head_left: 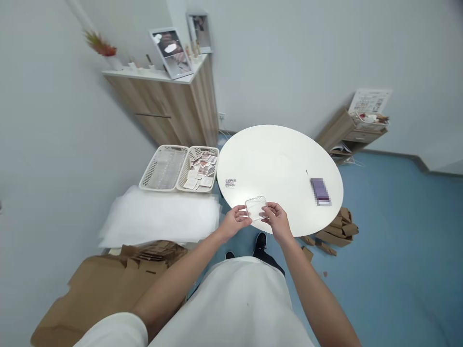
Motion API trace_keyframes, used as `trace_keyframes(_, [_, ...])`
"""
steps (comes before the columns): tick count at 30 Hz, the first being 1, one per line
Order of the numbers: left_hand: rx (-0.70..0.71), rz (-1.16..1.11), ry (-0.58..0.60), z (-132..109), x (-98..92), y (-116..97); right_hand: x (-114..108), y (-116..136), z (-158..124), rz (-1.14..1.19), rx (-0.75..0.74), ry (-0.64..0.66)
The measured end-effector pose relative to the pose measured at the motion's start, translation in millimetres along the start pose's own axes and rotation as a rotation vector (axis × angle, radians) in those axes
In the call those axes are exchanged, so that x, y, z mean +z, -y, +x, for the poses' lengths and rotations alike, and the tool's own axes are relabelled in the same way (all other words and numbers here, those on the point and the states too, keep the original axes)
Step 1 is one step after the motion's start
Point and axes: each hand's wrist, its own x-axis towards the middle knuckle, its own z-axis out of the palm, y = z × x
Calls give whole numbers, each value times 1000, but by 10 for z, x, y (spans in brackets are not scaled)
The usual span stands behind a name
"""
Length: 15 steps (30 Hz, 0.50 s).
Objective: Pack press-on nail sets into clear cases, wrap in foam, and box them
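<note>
Near the front edge of the white oval table, a clear plastic case [255, 206] is held up between both hands. My left hand [233, 223] grips its left side, thumb and fingers closed on the edge. On the opposite side, my right hand [277, 220] pinches the right edge, with fingers reaching over the case. Its inside looks see-through, and I cannot make out any contents. Small purplish pieces in two short rows [230, 183] lie on the table, left of and beyond the case.
The white table [267, 149] carries a blurred purple item [320, 191] at right. Left stand a basket of clear plastic [144, 179] and a basket of printed packets [216, 166]. White sheets [162, 217] and flattened cardboard [104, 284] lie nearer. Cardboard pieces [338, 229] are on the floor.
</note>
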Motion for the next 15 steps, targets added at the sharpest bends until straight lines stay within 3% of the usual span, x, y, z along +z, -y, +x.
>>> trace_keyframes(3, [-45,8,43,184,291,59,-248,-21,6,55,19,-30])
trace_keyframes(8, [-34,-1,-75,537,674,77,-614,-37,125,58,86,-40])
trace_keyframes(15, [-21,52,-118,922,1027,81,-1048,143,439,33,135,103])
